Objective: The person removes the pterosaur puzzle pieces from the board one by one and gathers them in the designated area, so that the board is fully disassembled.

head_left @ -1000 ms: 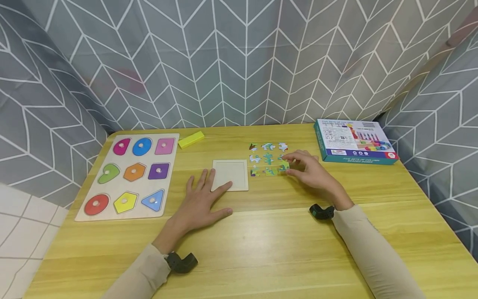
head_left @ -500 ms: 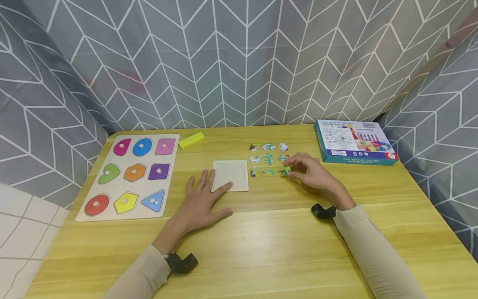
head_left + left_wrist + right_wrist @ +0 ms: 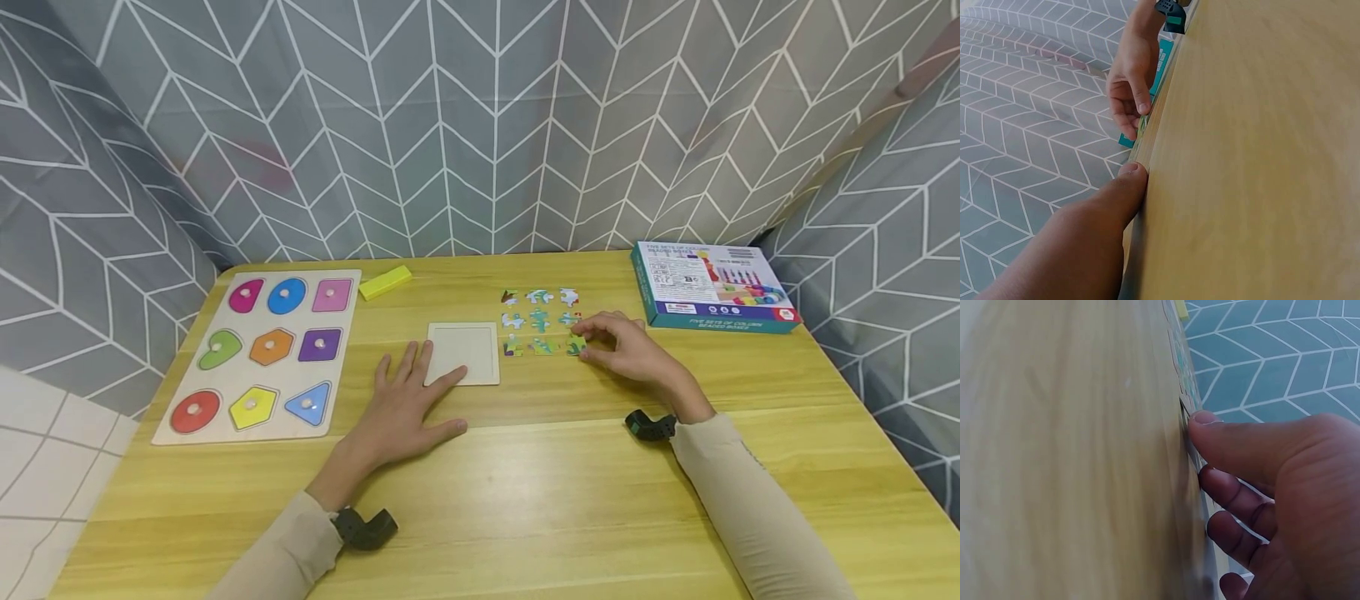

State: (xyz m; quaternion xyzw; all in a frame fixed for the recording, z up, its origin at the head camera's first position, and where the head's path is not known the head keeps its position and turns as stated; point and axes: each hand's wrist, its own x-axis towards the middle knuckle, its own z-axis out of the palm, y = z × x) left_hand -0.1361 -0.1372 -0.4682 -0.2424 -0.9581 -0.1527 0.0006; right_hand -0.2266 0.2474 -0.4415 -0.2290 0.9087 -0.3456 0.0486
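Note:
My left hand (image 3: 405, 412) lies flat with spread fingers, its fingertips over the near left part of a small square wooden frame (image 3: 480, 354). Right of the frame, jigsaw pieces (image 3: 539, 319) are laid out in three rows of three. At the near right corner of these rows, my right hand (image 3: 626, 346) pinches a green jigsaw piece (image 3: 576, 344) between thumb and fingers, low over the table. The right wrist view shows the thumb (image 3: 1241, 440) at the piece's edge, with the other fingers curled behind it.
A wooden shape board (image 3: 288, 321) with knobbed coloured shapes lies at the left. Behind the frame is a yellow block (image 3: 385, 282). A boxed bead set (image 3: 716, 287) stands at the back right, and a grey patterned curtain (image 3: 480, 125) hangs behind the table (image 3: 525, 517).
The right hand has shifted the green corner piece slightly to the right and nearer, away from the middle piece of its row. The left hand and the frame stay put.

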